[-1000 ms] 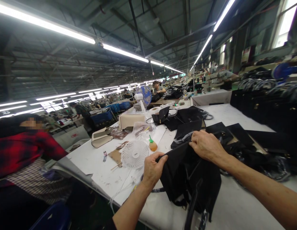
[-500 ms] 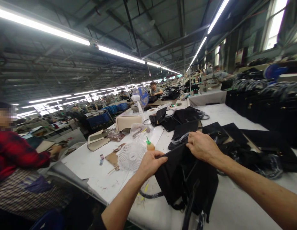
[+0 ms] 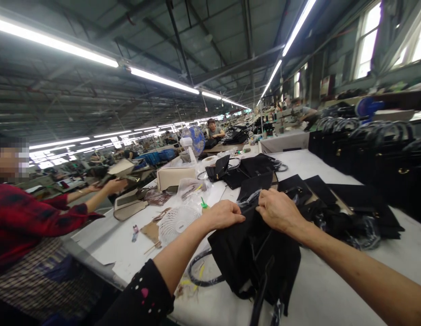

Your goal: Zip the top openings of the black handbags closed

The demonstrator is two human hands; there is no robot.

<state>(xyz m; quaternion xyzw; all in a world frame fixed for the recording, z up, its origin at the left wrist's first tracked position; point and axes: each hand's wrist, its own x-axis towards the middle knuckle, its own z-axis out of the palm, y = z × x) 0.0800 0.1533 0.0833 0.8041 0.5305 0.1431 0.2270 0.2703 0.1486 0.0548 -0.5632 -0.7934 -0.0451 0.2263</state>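
Observation:
A black handbag point(image 3: 251, 258) stands tilted on the near part of the white table, its top edge toward my hands. My left hand point(image 3: 226, 213) is closed on the upper left of that edge, thumb and fingers pinching the material. Close beside it, my right hand point(image 3: 276, 208) grips the same edge farther right with curled fingers. One dark looped handle point(image 3: 205, 269) sticks out at the bag's left, and another hangs toward me at the front. The inside of the bag is hidden.
Left of the bag lie a white fan point(image 3: 178, 225) and a green-tipped bottle point(image 3: 204, 204). More black bags point(image 3: 360, 203) lie at right; a row of bags point(image 3: 373, 158) stands behind. At left, a co-worker in a red checked sleeve point(image 3: 61, 217) holds a beige piece point(image 3: 121, 167).
My left hand has slid right along the bag's edge, closer to my right hand. The co-worker at left has reached forward and lifted a beige piece. The view has shifted slightly.

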